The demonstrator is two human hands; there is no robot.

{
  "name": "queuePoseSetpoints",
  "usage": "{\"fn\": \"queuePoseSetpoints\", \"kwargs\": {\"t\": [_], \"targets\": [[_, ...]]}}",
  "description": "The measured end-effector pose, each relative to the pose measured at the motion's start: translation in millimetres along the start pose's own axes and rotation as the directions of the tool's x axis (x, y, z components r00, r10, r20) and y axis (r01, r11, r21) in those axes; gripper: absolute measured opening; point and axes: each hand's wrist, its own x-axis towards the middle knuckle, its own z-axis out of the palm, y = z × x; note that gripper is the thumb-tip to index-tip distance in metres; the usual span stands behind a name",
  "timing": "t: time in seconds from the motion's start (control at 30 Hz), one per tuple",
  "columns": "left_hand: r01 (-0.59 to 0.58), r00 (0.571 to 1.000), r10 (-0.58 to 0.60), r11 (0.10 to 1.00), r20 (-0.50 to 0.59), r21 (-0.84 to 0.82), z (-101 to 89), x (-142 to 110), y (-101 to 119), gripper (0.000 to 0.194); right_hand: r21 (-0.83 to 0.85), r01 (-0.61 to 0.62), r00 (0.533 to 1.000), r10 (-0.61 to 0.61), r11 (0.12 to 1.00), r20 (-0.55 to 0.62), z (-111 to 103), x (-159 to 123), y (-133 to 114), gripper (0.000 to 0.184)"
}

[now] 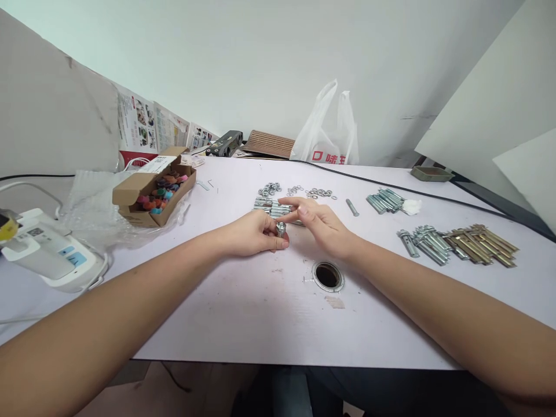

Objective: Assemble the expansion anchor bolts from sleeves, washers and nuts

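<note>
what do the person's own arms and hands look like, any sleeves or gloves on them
No sleeves show on the visible lengths of the left arm or right arm. The left hand and right hand are ungloved, with slender fingers. No watch, bracelet or marking can be made out.

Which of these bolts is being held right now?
The silver bolt standing upright in the left hand, close to the right hand; the other bolts in view lie on the table.
</note>
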Motion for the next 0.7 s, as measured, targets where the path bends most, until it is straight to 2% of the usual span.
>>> {"fn": "queuePoseSetpoints", "kwargs": {"t": [0.13,0.2,0.27,0.33,0.37,0.43,0.53,0.6,0.7], "targets": [[0.011,1.000,-0.011,1.000,0.005,-0.021,0.4,0.6,-1.1,0.027,0.004,0.005,0.988,-0.005,1.000,-0.151,-3.3,-1.4,-1.5,0.066],[0.007,1.000,-0.007,1.000,0.005,-0.018,0.4,1.1,-1.1,0.026,-0.001,0.031,0.989,-0.031,1.000,-0.143,-3.5,-0.8,-0.7,0.058],[-0.004,1.000,0.004,1.000,-0.002,-0.003,0.2,1.3,-0.9,0.026,-0.020,0.044,0.997,-0.045,0.999,-0.065,-2.0,-0.2,0.6,0.038],[-0.008,1.000,0.008,1.000,-0.004,0.011,0.0,1.1,-0.7,0.026,-0.062,0.077,0.997,-0.077,0.995,0.005,-0.3,0.0,1.3,0.029],[-0.008,1.000,0.008,1.000,-0.004,0.014,-0.1,0.9,-0.7,0.027,-0.085,0.099,0.995,-0.099,0.991,0.011,-0.1,-0.1,1.3,0.030],[-0.001,1.000,0.001,1.000,-0.001,0.011,-0.1,0.4,-0.9,0.028,-0.114,0.118,0.991,-0.125,0.986,-0.050,-1.2,-0.3,0.6,0.044],[-0.001,1.000,0.001,1.000,0.000,0.005,0.1,0.1,-1.8,0.029,-0.099,0.031,0.989,-0.045,0.995,-0.142,-3.3,-0.2,-1.4,0.054],[-0.001,1.000,0.001,1.000,-0.006,0.023,0.1,0.3,-2.4,0.030,-0.077,-0.038,0.996,0.032,0.996,-0.077,-2.5,-0.3,-2.4,0.045],[-0.001,1.000,0.001,0.999,-0.011,0.048,0.1,0.7,-2.1,0.031,-0.048,-0.076,0.991,0.081,0.996,0.110,0.6,-1.1,-2.0,0.034]]}}
